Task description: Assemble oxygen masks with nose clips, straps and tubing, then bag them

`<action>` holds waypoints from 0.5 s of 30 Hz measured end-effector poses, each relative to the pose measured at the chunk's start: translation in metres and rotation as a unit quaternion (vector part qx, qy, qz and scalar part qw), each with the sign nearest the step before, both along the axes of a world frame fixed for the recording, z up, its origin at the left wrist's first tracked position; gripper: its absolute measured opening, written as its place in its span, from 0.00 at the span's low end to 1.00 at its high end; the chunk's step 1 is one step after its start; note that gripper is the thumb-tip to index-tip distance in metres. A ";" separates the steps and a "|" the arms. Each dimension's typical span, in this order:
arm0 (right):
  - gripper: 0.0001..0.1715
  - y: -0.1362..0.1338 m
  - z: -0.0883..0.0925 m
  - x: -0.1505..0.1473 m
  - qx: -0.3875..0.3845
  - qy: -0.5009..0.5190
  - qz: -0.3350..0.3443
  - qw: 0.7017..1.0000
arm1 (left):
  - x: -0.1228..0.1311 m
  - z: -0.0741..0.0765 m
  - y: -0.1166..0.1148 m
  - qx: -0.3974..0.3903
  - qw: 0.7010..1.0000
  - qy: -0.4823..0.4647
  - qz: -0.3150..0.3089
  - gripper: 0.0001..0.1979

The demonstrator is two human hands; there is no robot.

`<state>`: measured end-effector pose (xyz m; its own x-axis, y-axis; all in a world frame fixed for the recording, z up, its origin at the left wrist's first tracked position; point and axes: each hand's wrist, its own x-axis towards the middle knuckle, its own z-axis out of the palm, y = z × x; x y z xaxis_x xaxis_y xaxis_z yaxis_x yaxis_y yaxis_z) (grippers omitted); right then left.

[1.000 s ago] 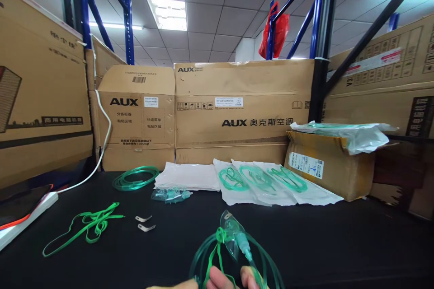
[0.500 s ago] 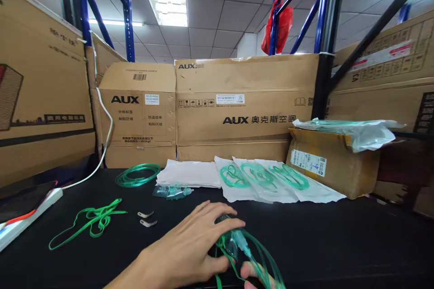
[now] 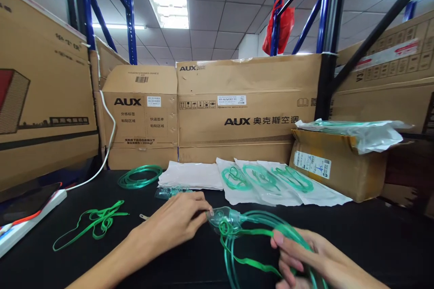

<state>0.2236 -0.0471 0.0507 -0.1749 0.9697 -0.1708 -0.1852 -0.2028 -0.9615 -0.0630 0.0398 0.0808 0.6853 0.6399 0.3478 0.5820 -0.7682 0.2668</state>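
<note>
A clear green mask (image 3: 224,217) is over the black table, its left end pinched between the thumb and fingers of my left hand (image 3: 185,216). From its right side runs a coil of green tubing (image 3: 264,217). My right hand (image 3: 301,257) is closed around the right part of that coil and also pinches a flat green strap (image 3: 254,232). The strap hangs in a loop below the mask.
Green straps (image 3: 98,221) and a metal piece (image 3: 143,216) lie at the left. Behind are coiled tubing (image 3: 139,176), white bags (image 3: 191,175), packed tubing sets (image 3: 264,180) and a cardboard box (image 3: 339,167). A power strip (image 3: 34,221) sits far left.
My hands have moved apart, the left one leftward and the right one up and right. The mask is now stretched out between them, with its tubing and strap in plain view.
</note>
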 end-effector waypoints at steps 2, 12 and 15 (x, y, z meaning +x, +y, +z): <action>0.24 0.015 0.010 -0.005 0.055 0.013 -0.019 0.998 | 0.000 -0.002 -0.004 -0.013 1.000 0.004 0.013 0.11; 0.28 0.055 0.001 -0.021 0.145 -0.036 0.059 0.987 | 0.027 -0.014 -0.009 -0.133 0.987 -0.013 0.091 0.49; 0.31 0.056 0.002 -0.018 0.165 -0.074 0.073 0.981 | 0.039 -0.019 -0.004 -0.102 0.986 -0.016 0.130 0.36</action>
<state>0.2054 0.0085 0.0523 -0.3126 0.9428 0.1153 -0.0317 0.1110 -0.9933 -0.0243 0.0363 0.0614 0.4789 0.8519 0.2119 0.7412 -0.5218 0.4223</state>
